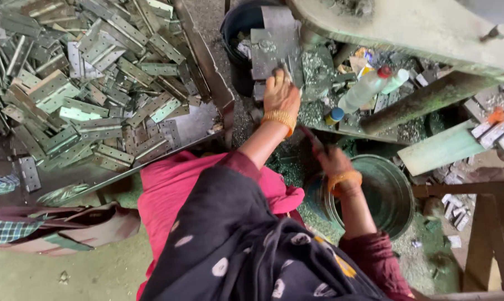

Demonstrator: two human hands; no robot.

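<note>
My left hand [280, 92] reaches forward onto the metal bed of a press machine [277, 47], its fingers closed on a small flat metal piece at the plate's near edge. My right hand [333, 161] is lower, over the rim of a round metal bucket [388, 192], gripping a thin reddish rod-like tool [313, 139]. Both wrists wear orange-gold bangles. A pink and dark dotted cloth covers my lap below the hands.
A big heap of grey metal hinges [90, 78] fills a tray on the left. A plastic bottle with a red cap [369, 86] and a small blue-capped container [334, 115] lie right of the press. Metal shavings cover the floor. A dark bin [238, 28] stands behind.
</note>
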